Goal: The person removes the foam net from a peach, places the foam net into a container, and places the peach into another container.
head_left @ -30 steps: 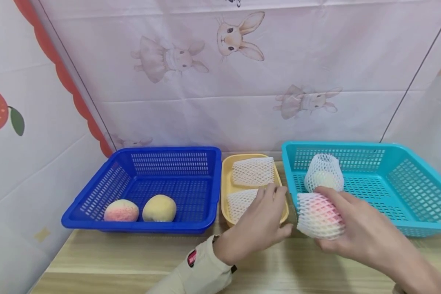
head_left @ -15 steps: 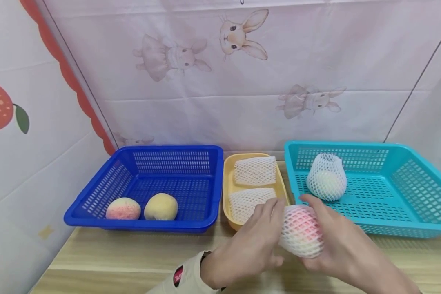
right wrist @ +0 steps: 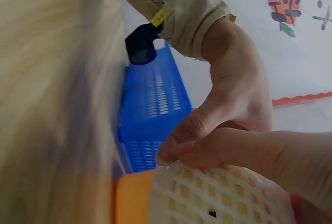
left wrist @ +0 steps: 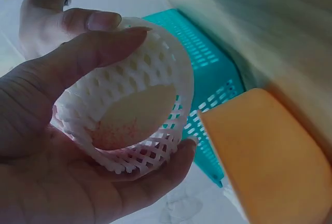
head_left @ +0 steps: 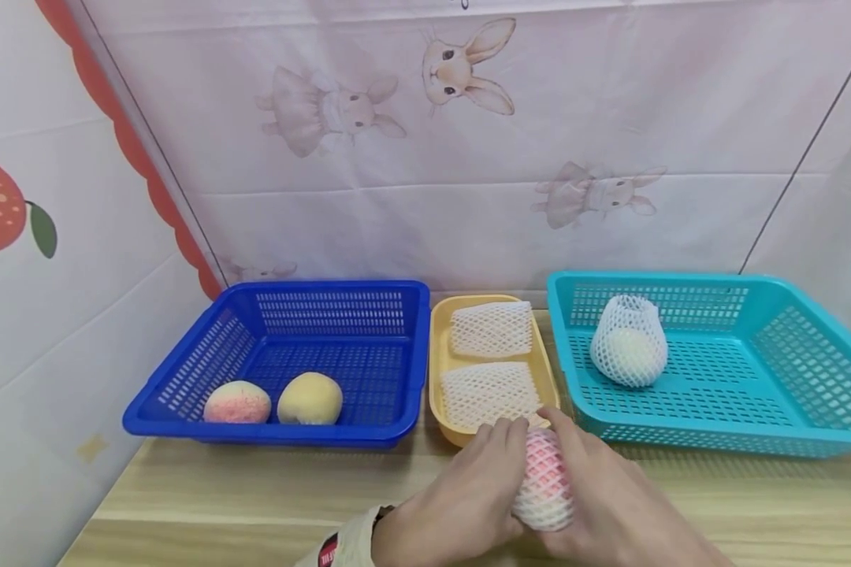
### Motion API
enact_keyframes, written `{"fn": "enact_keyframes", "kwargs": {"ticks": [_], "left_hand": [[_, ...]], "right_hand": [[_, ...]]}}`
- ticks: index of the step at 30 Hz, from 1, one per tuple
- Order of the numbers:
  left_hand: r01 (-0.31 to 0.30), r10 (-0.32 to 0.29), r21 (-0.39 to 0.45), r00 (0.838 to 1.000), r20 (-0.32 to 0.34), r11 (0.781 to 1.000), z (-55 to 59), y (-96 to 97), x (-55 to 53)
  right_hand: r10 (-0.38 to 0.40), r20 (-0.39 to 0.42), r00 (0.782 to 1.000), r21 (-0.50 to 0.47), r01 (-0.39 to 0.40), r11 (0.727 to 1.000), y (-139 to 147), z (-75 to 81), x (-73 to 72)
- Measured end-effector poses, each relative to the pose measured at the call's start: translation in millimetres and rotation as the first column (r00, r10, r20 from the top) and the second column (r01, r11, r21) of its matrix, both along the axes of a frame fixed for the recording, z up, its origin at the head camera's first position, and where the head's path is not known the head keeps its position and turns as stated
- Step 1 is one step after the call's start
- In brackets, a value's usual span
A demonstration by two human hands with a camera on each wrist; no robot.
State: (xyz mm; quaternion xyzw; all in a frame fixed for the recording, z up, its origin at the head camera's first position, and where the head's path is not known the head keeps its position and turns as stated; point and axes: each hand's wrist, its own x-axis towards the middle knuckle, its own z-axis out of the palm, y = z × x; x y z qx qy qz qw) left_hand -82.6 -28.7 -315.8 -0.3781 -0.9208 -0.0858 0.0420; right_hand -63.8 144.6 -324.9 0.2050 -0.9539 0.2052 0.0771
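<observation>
A pink and cream peach (head_left: 544, 482) in a white foam fruit net (left wrist: 163, 66) is held between both hands, in front of the yellow tray. My left hand (head_left: 464, 492) grips its left side; in the left wrist view the thumb lies over the net and the fingers curl beneath. The net's mouth gapes there, showing the peach's bare skin (left wrist: 137, 117) inside. From the right, my right hand (head_left: 603, 492) clasps the netted peach. In the right wrist view both thumbs meet at the net's edge (right wrist: 220, 193).
The blue basket (head_left: 269, 431) at left holds a pink-blushed peach (head_left: 237, 403) and a yellow peach (head_left: 310, 399). Two flat foam nets (head_left: 492, 329) lie in the yellow tray (head_left: 436, 370). Inside the turquoise basket (head_left: 730, 437) at right sits another netted fruit (head_left: 629, 346).
The right hand has brought the netted peach left and toward the body, away from the turquoise basket. The left hand has drawn back from the yellow tray and now grips the peach too.
</observation>
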Motion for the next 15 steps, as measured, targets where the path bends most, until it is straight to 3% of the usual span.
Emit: {"fn": "enact_keyframes", "kwargs": {"ticks": [3, 5, 8, 10, 15], "left_hand": [[-0.036, 0.035, 0.001, 0.995, 0.094, 0.999, -7.0, -3.6, 2.8], [-0.057, 0.056, 0.001, 0.993, 0.100, 0.998, -13.1, -5.0, 4.9], [-0.065, 0.066, -0.007, 0.997, 0.044, 0.998, -21.9, -6.2, 7.3], [-0.066, 0.066, -0.044, 0.998, -0.009, 0.997, -27.2, -6.4, 7.8], [-0.078, 0.068, -0.131, 0.995, -0.075, 0.988, -37.1, -7.4, 9.6]], "right_hand": [[0.038, 0.006, 0.999, -0.014, -0.038, 0.999, -3.5, -10.0, -2.2], [0.075, 0.000, 0.997, -0.018, -0.075, 0.997, -4.9, -16.9, -2.7], [0.108, -0.007, 0.994, -0.033, -0.108, 0.994, -8.2, -25.9, -2.6], [0.109, 0.014, 0.994, -0.027, -0.108, 0.994, -10.7, -30.4, -1.8], [0.138, -0.022, 0.990, 0.005, -0.138, 0.990, -18.2, -38.9, -1.2]]}}
